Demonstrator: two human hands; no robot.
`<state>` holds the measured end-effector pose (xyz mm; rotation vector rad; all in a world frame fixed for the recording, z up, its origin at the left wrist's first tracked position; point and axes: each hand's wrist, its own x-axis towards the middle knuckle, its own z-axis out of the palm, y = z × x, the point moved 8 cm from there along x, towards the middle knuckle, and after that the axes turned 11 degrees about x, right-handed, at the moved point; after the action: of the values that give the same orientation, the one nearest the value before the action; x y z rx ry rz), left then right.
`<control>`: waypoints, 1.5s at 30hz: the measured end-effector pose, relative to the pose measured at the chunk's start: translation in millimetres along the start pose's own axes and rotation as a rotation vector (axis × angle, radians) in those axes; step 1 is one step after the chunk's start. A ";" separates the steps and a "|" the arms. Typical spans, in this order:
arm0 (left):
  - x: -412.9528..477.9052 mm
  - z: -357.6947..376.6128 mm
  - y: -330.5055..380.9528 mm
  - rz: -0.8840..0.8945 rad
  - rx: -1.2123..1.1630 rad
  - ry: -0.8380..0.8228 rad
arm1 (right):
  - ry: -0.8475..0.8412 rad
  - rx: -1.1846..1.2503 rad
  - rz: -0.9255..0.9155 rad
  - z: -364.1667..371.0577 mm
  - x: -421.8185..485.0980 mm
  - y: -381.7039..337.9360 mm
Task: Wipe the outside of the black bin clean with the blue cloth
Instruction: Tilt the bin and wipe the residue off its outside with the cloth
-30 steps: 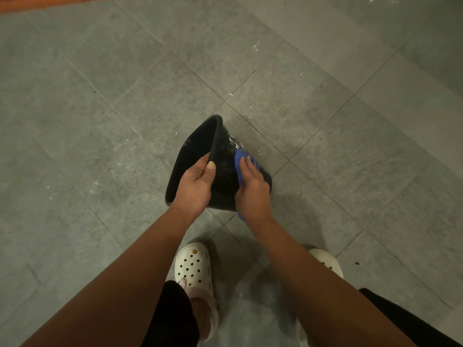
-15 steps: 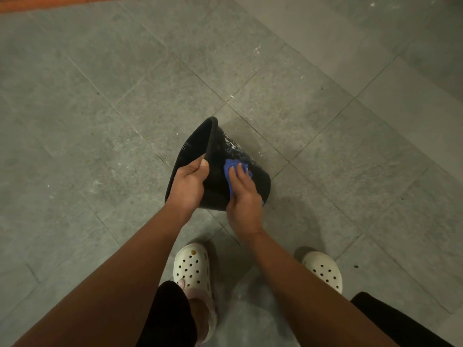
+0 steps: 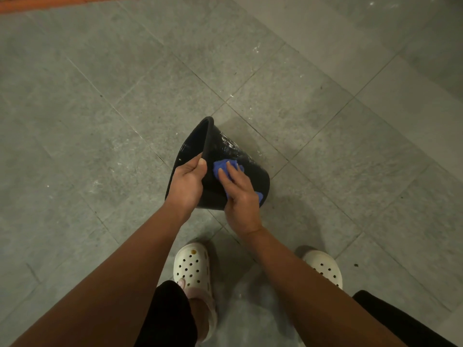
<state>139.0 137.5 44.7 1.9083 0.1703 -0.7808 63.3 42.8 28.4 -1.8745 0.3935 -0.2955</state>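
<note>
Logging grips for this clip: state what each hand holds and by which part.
The left hand grips the black bin by its rim, thumb outside. The right hand presses the blue cloth flat against the bin's outer wall.

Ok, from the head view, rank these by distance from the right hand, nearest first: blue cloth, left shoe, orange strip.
From the right hand:
1. Blue cloth, pressed under its fingers against the black bin.
2. Left shoe, on the floor below, towards the person.
3. Orange strip, at the far top-left edge.
</note>
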 end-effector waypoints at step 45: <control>-4.3 4.0 0.4 0.049 0.118 -0.039 | -0.102 0.073 0.010 0.2 14.9 -0.8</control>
<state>134.1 134.9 46.5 1.9989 0.0545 -0.8096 77.1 37.1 29.2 -1.8071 0.3183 -0.2037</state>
